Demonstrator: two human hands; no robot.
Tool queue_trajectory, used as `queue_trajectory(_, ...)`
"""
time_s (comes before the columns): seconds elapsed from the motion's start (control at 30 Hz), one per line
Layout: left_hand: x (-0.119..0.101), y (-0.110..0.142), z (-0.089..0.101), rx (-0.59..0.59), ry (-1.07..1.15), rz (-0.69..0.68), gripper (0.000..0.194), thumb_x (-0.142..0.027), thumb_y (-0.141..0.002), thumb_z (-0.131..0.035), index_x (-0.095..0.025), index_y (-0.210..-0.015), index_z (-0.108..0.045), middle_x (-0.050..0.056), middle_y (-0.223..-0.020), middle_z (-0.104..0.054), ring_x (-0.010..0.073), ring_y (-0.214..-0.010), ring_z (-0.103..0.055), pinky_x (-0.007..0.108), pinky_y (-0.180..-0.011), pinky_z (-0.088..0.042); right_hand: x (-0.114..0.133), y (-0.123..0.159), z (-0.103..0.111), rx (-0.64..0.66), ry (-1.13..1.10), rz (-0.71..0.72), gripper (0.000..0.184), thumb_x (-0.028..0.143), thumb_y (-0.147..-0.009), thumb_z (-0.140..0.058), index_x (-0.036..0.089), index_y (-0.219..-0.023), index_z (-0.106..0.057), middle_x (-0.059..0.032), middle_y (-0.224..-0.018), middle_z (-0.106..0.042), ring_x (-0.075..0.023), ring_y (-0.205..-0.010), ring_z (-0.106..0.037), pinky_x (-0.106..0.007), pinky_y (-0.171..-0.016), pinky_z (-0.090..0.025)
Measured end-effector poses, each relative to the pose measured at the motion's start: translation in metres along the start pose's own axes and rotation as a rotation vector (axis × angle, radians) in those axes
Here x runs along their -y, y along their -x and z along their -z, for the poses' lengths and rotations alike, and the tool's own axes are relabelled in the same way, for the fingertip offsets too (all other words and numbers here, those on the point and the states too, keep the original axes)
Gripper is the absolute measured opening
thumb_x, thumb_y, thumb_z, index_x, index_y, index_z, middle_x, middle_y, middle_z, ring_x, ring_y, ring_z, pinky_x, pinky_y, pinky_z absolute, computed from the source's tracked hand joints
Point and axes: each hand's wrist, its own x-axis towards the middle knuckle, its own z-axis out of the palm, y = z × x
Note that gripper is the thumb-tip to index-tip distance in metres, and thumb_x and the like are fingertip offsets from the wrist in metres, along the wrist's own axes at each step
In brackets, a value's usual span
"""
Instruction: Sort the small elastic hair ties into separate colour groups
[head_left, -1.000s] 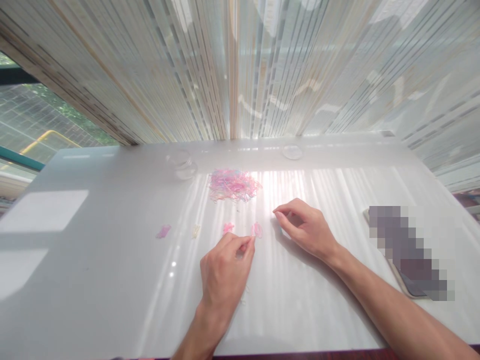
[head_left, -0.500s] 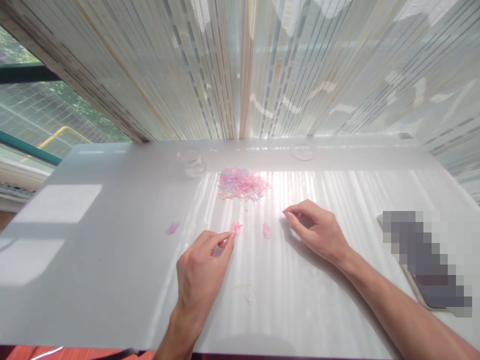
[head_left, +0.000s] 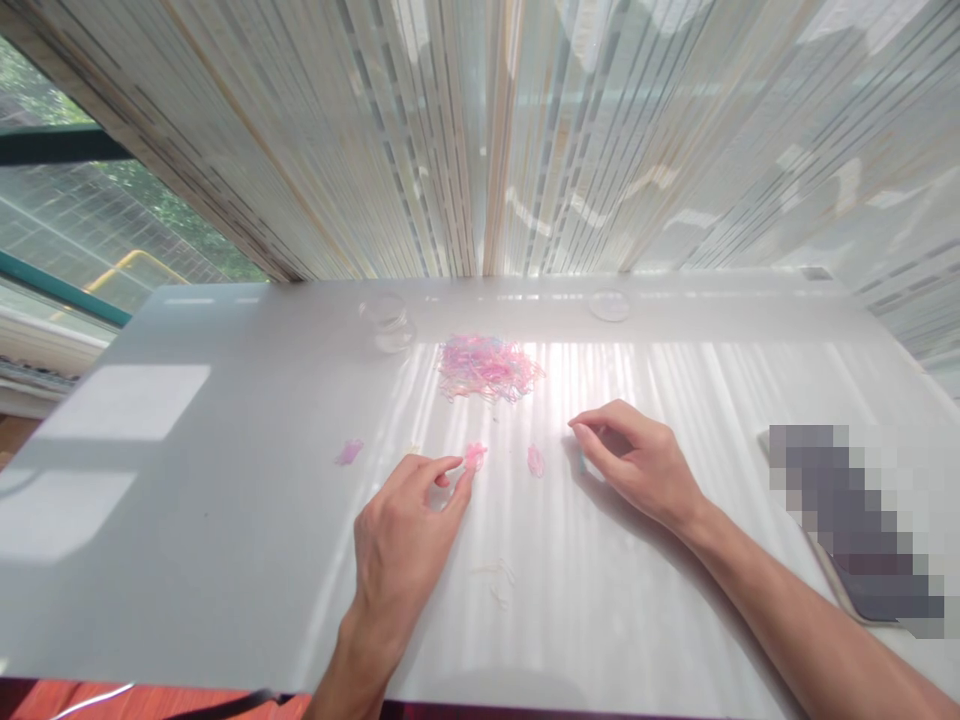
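Note:
My left hand [head_left: 416, 525] rests on the table just below a small pink pile of rubber bands [head_left: 475, 457]. Its thumb and index fingertips are slightly apart, with nothing visible between them. Thumb and index finger of my right hand [head_left: 634, 455] are pinched together; whatever they may hold is too small to make out. A bluish bit [head_left: 581, 461] shows beneath that hand. Between the hands lies a light pink pile [head_left: 535, 460]. A purple pile [head_left: 349, 452] sits farther left, and a yellowish pile [head_left: 414, 450] is partly covered by my left hand. Behind them spreads a large mixed heap of thin pastel bands [head_left: 487, 368].
A clear round container [head_left: 390, 325] stands left of the heap, and a clear lid [head_left: 610, 306] lies at the back right. Several pale bands [head_left: 495, 580] lie near the front. A blurred-out phone-like object [head_left: 855, 530] is at right. Striped curtains [head_left: 480, 140] hang behind the white table [head_left: 225, 600].
The thumb and index finger of my left hand have parted beside the pink pile. My right hand keeps its pinch in place. The view has shifted slightly.

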Motion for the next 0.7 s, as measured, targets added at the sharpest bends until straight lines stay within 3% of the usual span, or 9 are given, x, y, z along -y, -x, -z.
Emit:
queue_trajectory(0.2, 0.003, -0.002, 0.002, 0.101, -0.05, -0.183, 0.028, -0.035, -0.099, -0.066, -0.037, -0.124, -0.077, -0.003, -0.101, -0.066, 0.007, -0.053, -0.047, 0.024, -0.054, -0.039, 0.0, 0.0, -0.001, 0.006, 0.001, -0.011, 0.013, 0.029, -0.097, -0.063, 0.024, -0.091, -0.073, -0.0028, -0.084, -0.073, -0.0177, -0.075, -0.069, -0.033, -0.066, -0.055)
queue_trajectory(0.47, 0.009, 0.0, -0.009, 0.12, -0.061, -0.178, 0.029, -0.036, -0.101, -0.061, -0.039, -0.124, -0.077, -0.002, -0.101, -0.064, 0.0075, -0.053, -0.048, 0.024, -0.053, -0.039, -0.001, -0.001, 0.0, 0.011, 0.004, -0.018, 0.014, 0.031, -0.097, -0.062, 0.024, -0.091, -0.074, -0.0028, -0.083, -0.074, -0.0179, -0.075, -0.069, -0.033, -0.066, -0.055)
queue_trajectory(0.7, 0.008, 0.0, -0.001, 0.092, -0.033, -0.165, 0.026, -0.037, -0.102, -0.061, -0.038, -0.122, -0.077, -0.003, -0.099, -0.064, 0.0074, -0.053, -0.048, 0.024, -0.055, -0.043, -0.001, 0.0, -0.001, 0.009, -0.006, -0.024, 0.014, 0.032, -0.096, -0.063, 0.024, -0.091, -0.074, -0.003, -0.083, -0.073, -0.0178, -0.074, -0.069, -0.032, -0.065, -0.056)
